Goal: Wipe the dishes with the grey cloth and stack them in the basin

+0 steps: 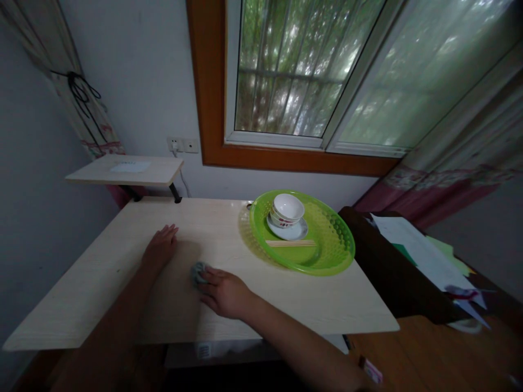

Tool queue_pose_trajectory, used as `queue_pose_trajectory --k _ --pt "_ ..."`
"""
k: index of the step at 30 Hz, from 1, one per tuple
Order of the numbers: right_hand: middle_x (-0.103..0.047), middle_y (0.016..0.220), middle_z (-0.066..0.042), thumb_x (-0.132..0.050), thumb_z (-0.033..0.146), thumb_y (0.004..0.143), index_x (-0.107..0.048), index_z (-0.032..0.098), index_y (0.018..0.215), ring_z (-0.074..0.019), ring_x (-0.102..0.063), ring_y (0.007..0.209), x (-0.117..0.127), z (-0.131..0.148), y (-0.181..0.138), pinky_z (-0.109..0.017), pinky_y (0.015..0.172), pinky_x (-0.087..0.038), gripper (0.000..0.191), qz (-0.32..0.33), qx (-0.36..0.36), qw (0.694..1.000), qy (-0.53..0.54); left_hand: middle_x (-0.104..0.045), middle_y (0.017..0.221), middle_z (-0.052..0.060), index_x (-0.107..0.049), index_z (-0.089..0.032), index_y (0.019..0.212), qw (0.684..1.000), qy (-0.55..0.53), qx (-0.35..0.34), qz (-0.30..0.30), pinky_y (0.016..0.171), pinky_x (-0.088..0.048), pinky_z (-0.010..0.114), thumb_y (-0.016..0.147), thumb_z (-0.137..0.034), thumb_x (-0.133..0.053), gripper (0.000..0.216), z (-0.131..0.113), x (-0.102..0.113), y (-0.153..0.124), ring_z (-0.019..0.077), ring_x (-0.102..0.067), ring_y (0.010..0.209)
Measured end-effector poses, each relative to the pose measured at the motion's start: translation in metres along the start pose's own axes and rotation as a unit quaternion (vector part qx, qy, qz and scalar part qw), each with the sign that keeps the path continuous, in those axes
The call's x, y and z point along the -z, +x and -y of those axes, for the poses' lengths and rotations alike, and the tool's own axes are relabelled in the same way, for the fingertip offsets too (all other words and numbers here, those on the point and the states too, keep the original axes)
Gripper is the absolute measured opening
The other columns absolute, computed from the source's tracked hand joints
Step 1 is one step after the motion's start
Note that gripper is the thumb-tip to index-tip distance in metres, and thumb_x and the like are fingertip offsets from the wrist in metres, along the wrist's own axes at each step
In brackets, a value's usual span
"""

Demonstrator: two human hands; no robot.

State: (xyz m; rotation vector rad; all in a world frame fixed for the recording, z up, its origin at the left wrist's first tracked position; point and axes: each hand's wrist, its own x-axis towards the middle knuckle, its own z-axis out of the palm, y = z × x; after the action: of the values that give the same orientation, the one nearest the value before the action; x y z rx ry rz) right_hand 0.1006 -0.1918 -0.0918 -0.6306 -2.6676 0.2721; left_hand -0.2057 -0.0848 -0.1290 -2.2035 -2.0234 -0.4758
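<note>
My right hand (226,291) presses a crumpled grey-green cloth (198,274) onto the light wooden desk (220,228), its fingers closed over the cloth's near side. Further left, my left hand (162,246) rests on the desktop with its fingers stretched out and nothing in it. Right of both hands stands a round green plastic basket (333,261). Inside it, stacked white bowls (288,207) sit on a white plate (300,231), and several wooden chopsticks (291,243) lie in front of the plate.
A small raised shelf (155,173) with a paper label (131,166) stands at the desk's back left. Behind is a window (302,71) above the wall. Dark furniture with papers (420,250) is beside the desk's right end. A wall socket (175,144) has a cord plugged in.
</note>
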Motion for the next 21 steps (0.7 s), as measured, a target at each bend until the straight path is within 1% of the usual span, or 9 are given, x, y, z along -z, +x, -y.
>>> queue_pose_trajectory --k 1,3,5,7,9,11,15,18,21 --pt "-0.057 0.144 -0.010 -0.046 0.041 0.102 -0.063 0.017 0.131 -0.0194 -0.047 0.139 -0.005 -0.004 0.013 -0.034 0.121 -0.033 0.042 0.002 0.005 1.000 -0.006 -0.051 0.151 0.009 -0.057 -0.016 0.138 1.000 -0.001 -0.001 -0.002 0.121 -0.031 0.048 0.095 -0.028 -0.032 0.051 0.000 0.000 0.000 0.0251 -0.043 0.144" --pt "-0.054 0.147 -0.010 -0.048 0.043 0.101 -0.062 0.018 0.133 -0.0220 -0.043 0.142 -0.012 -0.014 0.036 -0.036 0.118 -0.037 0.043 0.004 -0.017 1.000 -0.022 -0.051 0.151 0.009 -0.057 -0.017 0.138 1.000 -0.004 0.001 -0.003 0.121 -0.032 0.048 0.095 -0.027 -0.033 0.050 0.000 0.000 0.000 0.0251 -0.043 0.144" --pt "-0.054 0.148 -0.010 -0.048 0.043 0.101 -0.061 0.018 0.135 -0.0234 -0.042 0.143 -0.016 -0.028 0.051 -0.038 0.115 -0.040 0.044 0.001 -0.041 0.999 -0.034 -0.051 0.151 0.010 -0.058 -0.016 0.138 1.000 -0.004 0.004 0.000 0.120 -0.032 0.048 0.095 -0.027 -0.034 0.050 0.001 0.000 0.000 0.0251 -0.043 0.143" --pt "-0.055 0.147 -0.011 -0.047 0.044 0.101 -0.060 0.018 0.136 -0.0248 -0.044 0.141 -0.017 -0.044 0.058 -0.040 0.114 -0.041 0.046 -0.011 -0.075 0.996 -0.045 -0.050 0.151 0.010 -0.057 -0.015 0.139 1.000 0.001 0.003 0.008 0.120 -0.033 0.048 0.095 -0.026 -0.034 0.051 0.001 -0.001 0.001 0.0253 -0.043 0.143" --pt "-0.053 0.148 -0.013 -0.044 0.044 0.101 -0.060 0.018 0.137 -0.0266 -0.045 0.141 -0.014 -0.059 0.056 -0.043 0.113 -0.041 0.047 -0.024 -0.126 0.990 -0.059 -0.049 0.152 0.011 -0.056 -0.012 0.140 1.000 0.008 0.001 0.016 0.120 -0.033 0.047 0.095 -0.026 -0.032 0.052 0.002 -0.001 0.001 0.0256 -0.043 0.144" --pt "-0.052 0.149 -0.015 -0.044 0.044 0.101 -0.058 0.017 0.139 -0.0281 -0.045 0.140 -0.009 -0.071 0.046 -0.045 0.114 -0.040 0.049 -0.039 -0.176 0.981 -0.072 -0.049 0.152 0.011 -0.055 -0.012 0.141 1.000 0.013 0.002 0.020 0.121 -0.031 0.046 0.096 -0.027 -0.031 0.053 0.001 0.000 0.001 0.0253 -0.042 0.144" --pt "-0.050 0.150 -0.016 -0.047 0.046 0.099 -0.058 0.016 0.140 -0.0303 -0.044 0.142 0.004 -0.082 0.011 -0.046 0.116 -0.038 0.052 -0.062 -0.226 0.968 -0.094 -0.049 0.153 0.010 -0.055 -0.014 0.141 1.000 0.009 0.006 0.022 0.121 -0.030 0.047 0.096 -0.027 -0.032 0.053 0.001 0.003 0.000 0.0248 -0.042 0.145" --pt "-0.051 0.149 -0.017 -0.047 0.046 0.099 -0.059 0.014 0.139 -0.0311 -0.044 0.141 0.017 -0.078 -0.019 -0.045 0.116 -0.039 0.052 -0.070 -0.241 0.962 -0.103 -0.049 0.152 0.011 -0.055 -0.013 0.140 1.000 0.007 0.002 0.025 0.121 -0.030 0.047 0.095 -0.027 -0.032 0.053 0.000 0.004 -0.001 0.0257 -0.042 0.144" --pt "-0.051 0.148 -0.018 -0.050 0.045 0.098 -0.059 0.012 0.139 -0.0327 -0.044 0.141 0.026 -0.067 -0.046 -0.046 0.116 -0.039 0.053 -0.069 -0.242 0.962 -0.107 -0.048 0.153 0.013 -0.054 -0.010 0.141 1.000 0.009 0.001 0.023 0.121 -0.030 0.048 0.095 -0.027 -0.031 0.054 -0.001 0.003 -0.002 0.0272 -0.041 0.144"
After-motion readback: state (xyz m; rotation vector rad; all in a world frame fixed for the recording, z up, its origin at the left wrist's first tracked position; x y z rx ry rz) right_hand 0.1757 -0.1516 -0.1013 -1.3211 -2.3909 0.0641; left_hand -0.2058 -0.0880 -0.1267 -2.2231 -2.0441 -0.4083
